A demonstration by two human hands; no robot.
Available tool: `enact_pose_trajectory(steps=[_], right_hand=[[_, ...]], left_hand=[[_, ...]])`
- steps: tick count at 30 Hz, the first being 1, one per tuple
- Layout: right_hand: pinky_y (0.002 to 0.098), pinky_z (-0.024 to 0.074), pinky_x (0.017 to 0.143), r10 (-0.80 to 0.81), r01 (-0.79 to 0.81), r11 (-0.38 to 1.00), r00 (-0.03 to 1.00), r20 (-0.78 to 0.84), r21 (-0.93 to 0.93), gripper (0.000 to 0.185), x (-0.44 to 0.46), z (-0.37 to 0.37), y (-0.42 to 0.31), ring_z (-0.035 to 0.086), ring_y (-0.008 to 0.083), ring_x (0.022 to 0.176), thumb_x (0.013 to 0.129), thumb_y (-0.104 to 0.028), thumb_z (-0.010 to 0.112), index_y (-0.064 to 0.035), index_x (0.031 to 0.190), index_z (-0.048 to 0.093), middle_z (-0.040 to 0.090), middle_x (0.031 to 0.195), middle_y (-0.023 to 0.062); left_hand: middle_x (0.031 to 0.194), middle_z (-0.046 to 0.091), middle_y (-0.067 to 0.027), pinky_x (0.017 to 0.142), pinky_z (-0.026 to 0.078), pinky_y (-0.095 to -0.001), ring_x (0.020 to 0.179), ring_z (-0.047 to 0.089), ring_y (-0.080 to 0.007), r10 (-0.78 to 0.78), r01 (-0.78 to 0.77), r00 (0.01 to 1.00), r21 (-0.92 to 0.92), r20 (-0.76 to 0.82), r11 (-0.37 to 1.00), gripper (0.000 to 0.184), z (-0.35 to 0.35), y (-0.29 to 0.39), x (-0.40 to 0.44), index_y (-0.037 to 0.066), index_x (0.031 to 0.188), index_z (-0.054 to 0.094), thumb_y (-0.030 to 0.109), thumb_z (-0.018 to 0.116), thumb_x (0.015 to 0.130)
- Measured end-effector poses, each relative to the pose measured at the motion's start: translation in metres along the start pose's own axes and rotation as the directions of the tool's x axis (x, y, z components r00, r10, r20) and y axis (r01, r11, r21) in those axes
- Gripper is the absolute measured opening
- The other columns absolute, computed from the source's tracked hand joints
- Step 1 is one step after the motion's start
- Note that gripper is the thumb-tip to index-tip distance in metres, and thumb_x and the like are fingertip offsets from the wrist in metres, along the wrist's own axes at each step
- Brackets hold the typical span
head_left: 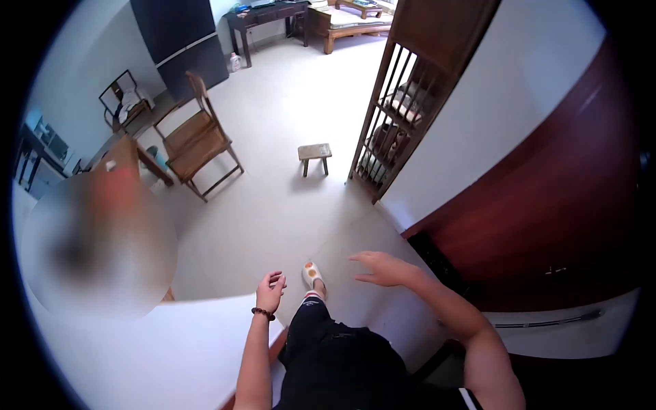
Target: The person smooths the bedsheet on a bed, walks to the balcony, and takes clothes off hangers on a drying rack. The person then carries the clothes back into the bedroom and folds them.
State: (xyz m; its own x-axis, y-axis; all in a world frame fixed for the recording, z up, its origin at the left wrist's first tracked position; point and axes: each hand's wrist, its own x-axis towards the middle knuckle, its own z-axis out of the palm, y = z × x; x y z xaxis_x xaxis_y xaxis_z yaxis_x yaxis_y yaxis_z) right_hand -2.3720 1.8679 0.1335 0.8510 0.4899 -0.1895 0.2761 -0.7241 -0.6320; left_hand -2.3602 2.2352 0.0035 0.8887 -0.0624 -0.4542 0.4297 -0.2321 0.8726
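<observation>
My left hand (271,292) hangs in the air with loosely bent fingers and holds nothing. Around its wrist is a dark beaded bracelet (263,313). Out to the other side, my right hand (380,268) is empty too, its fingers stretched and apart. Between the hands, one foot in a pale slipper (312,275) with orange spots is on the light tiled floor (263,232). Left of my left hand is a white surface (157,355); the hand does not touch it.
A small wooden stool (314,152) stands ahead, with a wooden chair (198,143) to its left. A slatted wooden partition (400,102) and a dark red door (540,205) are on the right. A tall dark cabinet (181,41) stands behind. A blurred patch hides part of the left.
</observation>
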Motion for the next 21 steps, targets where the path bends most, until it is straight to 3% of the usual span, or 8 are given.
enact_pose_trajectory(steps=[4, 6, 8, 10, 11, 14, 18, 21], right_hand=[[0.0422, 0.0508, 0.1, 0.216, -0.212, 0.975, 0.974, -0.071, 0.068, 0.055, 0.055, -0.076, 0.047, 0.065, 0.0366, 0.113, 0.094, -0.031, 0.069, 0.0005, 0.137, 0.054, 0.063, 0.131, 0.0227], [0.0394, 0.0537, 0.095, 0.428, -0.381, 0.869, 0.899, -0.093, 0.314, 0.053, 0.081, -0.095, 0.067, 0.067, 0.0294, 0.112, 0.094, -0.026, 0.072, -0.0002, 0.137, 0.054, 0.065, 0.127, 0.0196], [0.0372, 0.0553, 0.091, 0.479, -0.403, 0.829, 0.87, -0.119, 0.389, 0.05, 0.12, -0.102, 0.094, 0.068, 0.0251, 0.108, 0.096, -0.024, 0.07, -0.0002, 0.137, 0.054, 0.067, 0.124, 0.0176], [0.035, 0.0558, 0.088, 0.559, -0.279, 0.56, 0.823, -0.107, 0.78, 0.046, 0.183, -0.11, 0.121, 0.068, 0.0221, 0.104, 0.098, -0.022, 0.068, -0.0011, 0.137, 0.054, 0.068, 0.12, 0.0157], [0.0341, 0.056, 0.087, 0.582, -0.262, 0.48, 0.809, -0.081, 0.837, 0.043, 0.215, -0.116, 0.127, 0.068, 0.0206, 0.101, 0.1, -0.02, 0.065, -0.0019, 0.137, 0.053, 0.068, 0.116, 0.0141], [0.0334, 0.0555, 0.087, 0.551, -0.235, 0.483, 0.83, -0.084, 0.843, 0.041, 0.318, -0.126, 0.151, 0.068, 0.0185, 0.1, 0.1, -0.019, 0.065, -0.0014, 0.135, 0.054, 0.069, 0.114, 0.0123], [0.0341, 0.0556, 0.087, 0.48, -0.287, 0.699, 0.867, -0.132, 0.655, 0.045, 0.455, -0.146, 0.232, 0.071, 0.0187, 0.101, 0.096, -0.029, 0.07, -0.0022, 0.13, 0.061, 0.073, 0.111, 0.0161], [0.0341, 0.0572, 0.082, 0.638, -0.475, 0.547, 0.77, 0.024, 0.689, 0.046, 0.563, -0.168, 0.313, 0.071, 0.0192, 0.095, 0.096, -0.03, 0.069, -0.0001, 0.129, 0.061, 0.073, 0.11, 0.0146]], left_hand=[[0.111, 0.072, -0.0119, 0.073, 0.057, -0.0309, 0.093, 0.072, -0.0184, 0.023, -0.023, 1.0, 0.013, 0.018, 1.0, 0.037, -0.02, 0.071, 0.121, 0.005, 0.123, 0.064, 0.03, 0.068, 0.096], [0.111, 0.072, -0.012, 0.076, 0.057, -0.032, 0.094, 0.072, -0.0194, 0.071, -0.074, 0.996, 0.051, 0.061, 0.996, 0.037, -0.027, 0.119, 0.171, 0.005, 0.123, 0.065, 0.029, 0.069, 0.096], [0.11, 0.072, -0.012, 0.079, 0.058, -0.0331, 0.095, 0.072, -0.0204, 0.127, -0.136, 0.986, 0.089, 0.108, 0.987, 0.037, -0.027, 0.162, 0.211, 0.005, 0.123, 0.065, 0.029, 0.069, 0.095], [0.11, 0.073, -0.013, 0.083, 0.058, -0.0354, 0.096, 0.072, -0.0233, 0.196, -0.233, 0.959, 0.179, 0.205, 0.956, 0.037, -0.029, 0.207, 0.261, 0.005, 0.123, 0.065, 0.028, 0.07, 0.094], [0.109, 0.073, -0.0138, 0.084, 0.058, -0.0359, 0.097, 0.072, -0.024, 0.201, -0.254, 0.945, 0.193, 0.259, 0.948, 0.037, -0.028, 0.222, 0.287, 0.005, 0.122, 0.065, 0.028, 0.07, 0.094], [0.11, 0.073, -0.0145, 0.086, 0.057, -0.0367, 0.098, 0.072, -0.0245, 0.198, -0.307, 0.869, 0.181, 0.454, 0.934, 0.036, -0.039, 0.269, 0.374, 0.003, 0.122, 0.064, 0.025, 0.07, 0.094], [0.109, 0.073, -0.0145, 0.086, 0.057, -0.0361, 0.099, 0.072, -0.0235, 0.153, -0.296, 0.892, 0.294, 0.426, 0.909, 0.037, -0.079, 0.305, 0.53, 0.002, 0.122, 0.064, 0.025, 0.07, 0.094], [0.109, 0.073, -0.0143, 0.085, 0.058, -0.0349, 0.097, 0.072, -0.0221, 0.144, -0.271, 0.926, 0.349, 0.349, 0.897, 0.037, -0.118, 0.339, 0.647, 0.002, 0.122, 0.065, 0.026, 0.07, 0.094]])
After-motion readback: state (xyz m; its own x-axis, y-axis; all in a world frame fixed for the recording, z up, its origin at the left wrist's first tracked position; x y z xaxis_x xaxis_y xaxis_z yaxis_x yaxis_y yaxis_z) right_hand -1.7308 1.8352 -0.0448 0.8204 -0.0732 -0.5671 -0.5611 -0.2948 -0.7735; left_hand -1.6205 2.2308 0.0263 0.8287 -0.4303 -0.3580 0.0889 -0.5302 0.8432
